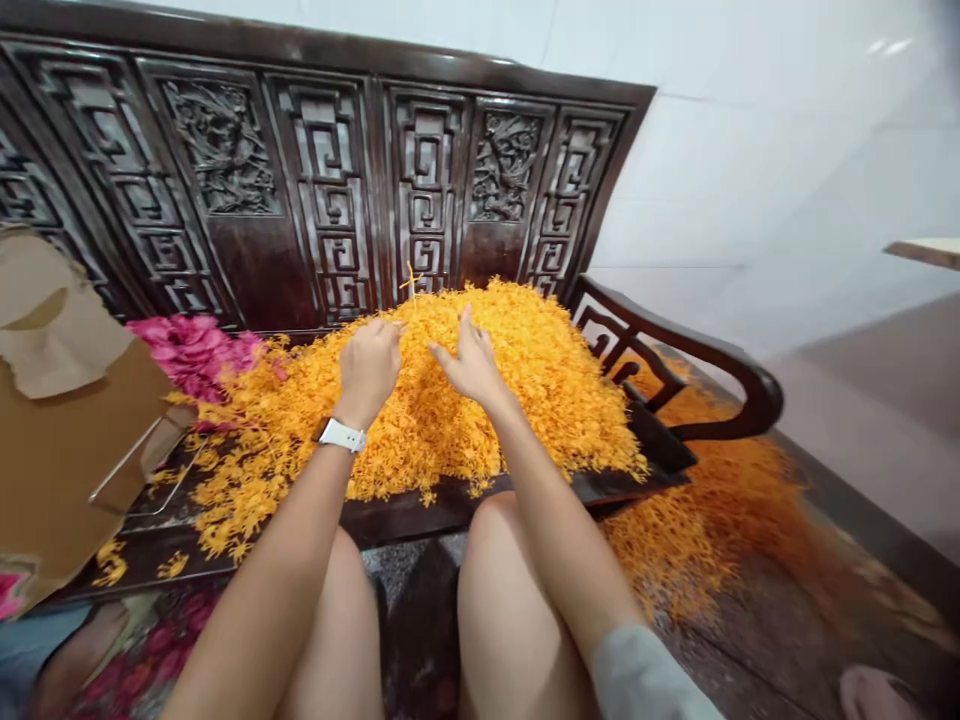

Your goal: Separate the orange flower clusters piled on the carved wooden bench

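Note:
A big heap of small yellow-orange plastic flower pieces covers the seat of a dark carved wooden bench. My left hand, with a white-strapped watch on its wrist, is over the heap with its fingers closed in a pinch. What those fingers hold, if anything, is hidden. One thin orange piece sticks up just beyond the left fingertips; whether it touches them I cannot tell. To the right, my right hand is open above the heap, thumb and forefinger apart, with nothing visible in it.
Pink fabric flowers lie at the heap's left, beside a torn cardboard box and a bent metal wire. The bench's curved armrest rises on the right. More orange pieces are piled on the floor there.

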A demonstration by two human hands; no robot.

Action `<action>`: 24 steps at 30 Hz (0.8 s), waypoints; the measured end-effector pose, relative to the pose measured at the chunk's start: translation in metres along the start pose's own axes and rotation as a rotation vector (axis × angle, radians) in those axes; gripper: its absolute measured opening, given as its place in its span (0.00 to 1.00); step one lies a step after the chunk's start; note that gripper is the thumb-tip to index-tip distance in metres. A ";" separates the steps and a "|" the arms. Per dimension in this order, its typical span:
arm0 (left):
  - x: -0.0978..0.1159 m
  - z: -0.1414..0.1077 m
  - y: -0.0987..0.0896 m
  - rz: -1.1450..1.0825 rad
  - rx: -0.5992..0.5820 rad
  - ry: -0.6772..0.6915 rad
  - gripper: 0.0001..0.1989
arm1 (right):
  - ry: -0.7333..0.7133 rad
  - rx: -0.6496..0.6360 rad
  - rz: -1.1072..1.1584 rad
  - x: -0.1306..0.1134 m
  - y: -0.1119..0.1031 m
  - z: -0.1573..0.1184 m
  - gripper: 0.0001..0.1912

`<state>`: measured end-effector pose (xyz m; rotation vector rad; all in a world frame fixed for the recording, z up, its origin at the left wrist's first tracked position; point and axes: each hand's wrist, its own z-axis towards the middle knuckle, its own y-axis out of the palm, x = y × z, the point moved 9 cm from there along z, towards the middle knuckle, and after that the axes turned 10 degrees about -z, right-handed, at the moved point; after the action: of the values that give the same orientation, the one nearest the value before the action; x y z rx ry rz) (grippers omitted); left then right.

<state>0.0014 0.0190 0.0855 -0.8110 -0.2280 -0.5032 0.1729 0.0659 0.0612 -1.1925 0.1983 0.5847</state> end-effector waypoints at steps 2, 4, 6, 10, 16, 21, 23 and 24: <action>0.011 -0.004 0.000 0.047 -0.017 0.061 0.18 | 0.068 0.048 0.011 0.005 -0.007 0.001 0.44; 0.016 -0.007 -0.003 0.074 -0.007 0.119 0.17 | 0.042 0.073 0.148 0.001 -0.011 0.000 0.39; 0.019 -0.008 -0.006 0.079 0.006 0.178 0.17 | -0.034 -0.052 0.422 -0.013 -0.002 -0.003 0.34; 0.031 -0.012 -0.009 0.031 -0.004 0.271 0.15 | -0.134 -0.222 0.863 -0.044 0.006 -0.020 0.26; 0.052 -0.019 -0.025 -0.356 0.011 0.285 0.21 | -0.154 0.025 0.920 -0.040 -0.041 -0.026 0.19; 0.005 -0.019 -0.039 -0.897 0.115 0.055 0.33 | -0.128 0.243 0.879 -0.040 -0.138 -0.056 0.13; -0.034 -0.022 -0.033 -0.999 0.146 -0.127 0.34 | -0.284 0.159 0.859 -0.044 -0.185 -0.086 0.14; -0.053 -0.025 -0.028 -0.994 0.124 -0.206 0.34 | -0.352 0.085 0.837 -0.038 -0.205 -0.104 0.14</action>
<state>-0.0585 0.0024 0.0657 -0.5843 -0.8617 -1.3206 0.2649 -0.0917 0.2062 -0.8720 0.4206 1.4864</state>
